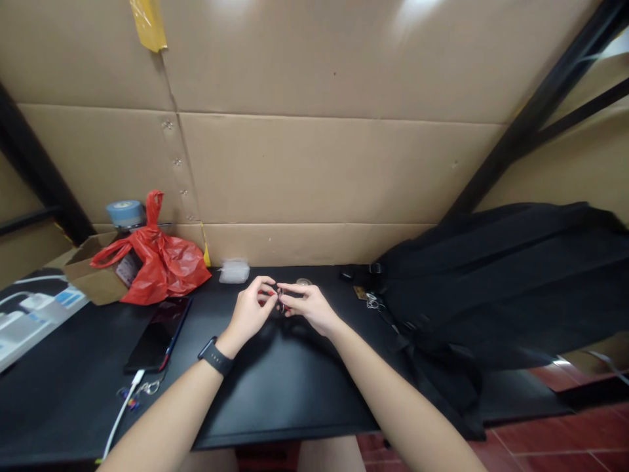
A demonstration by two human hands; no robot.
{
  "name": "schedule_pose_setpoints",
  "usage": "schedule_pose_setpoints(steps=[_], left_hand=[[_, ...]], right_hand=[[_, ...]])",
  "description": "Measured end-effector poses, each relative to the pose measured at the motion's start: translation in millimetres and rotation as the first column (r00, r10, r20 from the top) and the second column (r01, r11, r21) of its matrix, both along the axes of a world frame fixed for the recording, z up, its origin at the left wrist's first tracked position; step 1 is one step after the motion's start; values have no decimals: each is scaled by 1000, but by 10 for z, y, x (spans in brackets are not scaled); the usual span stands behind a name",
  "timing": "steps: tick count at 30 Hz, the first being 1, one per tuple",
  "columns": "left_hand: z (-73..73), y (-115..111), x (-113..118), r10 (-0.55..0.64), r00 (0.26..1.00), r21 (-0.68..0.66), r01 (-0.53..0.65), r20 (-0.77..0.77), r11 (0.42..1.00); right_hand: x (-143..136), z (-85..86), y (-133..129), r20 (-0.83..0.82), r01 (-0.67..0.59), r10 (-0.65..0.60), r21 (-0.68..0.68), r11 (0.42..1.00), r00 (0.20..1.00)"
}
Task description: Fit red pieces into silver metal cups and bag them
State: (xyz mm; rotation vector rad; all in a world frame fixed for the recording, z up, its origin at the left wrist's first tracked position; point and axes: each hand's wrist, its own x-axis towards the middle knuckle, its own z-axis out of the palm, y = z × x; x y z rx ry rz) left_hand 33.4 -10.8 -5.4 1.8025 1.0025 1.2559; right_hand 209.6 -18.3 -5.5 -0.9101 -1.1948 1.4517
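Note:
Both hands meet above the middle of a black tabletop (295,380), their fingertips pinched close together. Between them is a small dark piece with bits of red and a shiny edge (282,303); its kind is too small to make out. My left hand (253,306), with a black watch (216,357) on the wrist, has thumb and fingers bent in on the piece. From the other side, my right hand (310,307) grips it with thumb and fingers. Just behind the right fingers, a small round clear item (303,282) is partly hidden.
A red plastic bag (164,265), an open cardboard box (95,278) and a blue-lidded jar (126,214) stand at left. Nearer lie a phone (160,334) on a white cable and a power strip (39,328). A clear plastic case (234,271) sits behind; a black backpack (501,282) fills the right.

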Motion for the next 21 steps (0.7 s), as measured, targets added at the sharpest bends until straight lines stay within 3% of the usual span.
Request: schedule_pose_setpoints(steps=[12, 21], left_hand=[[58, -20, -11, -26, 997, 87, 32, -72, 996], [18, -11, -11, -36, 996, 105, 45, -81, 993]], right_hand=[[-7, 84, -45, -106, -6, -1, -70, 998, 994], [-7, 109, -66, -100, -35, 32, -29, 999, 994]])
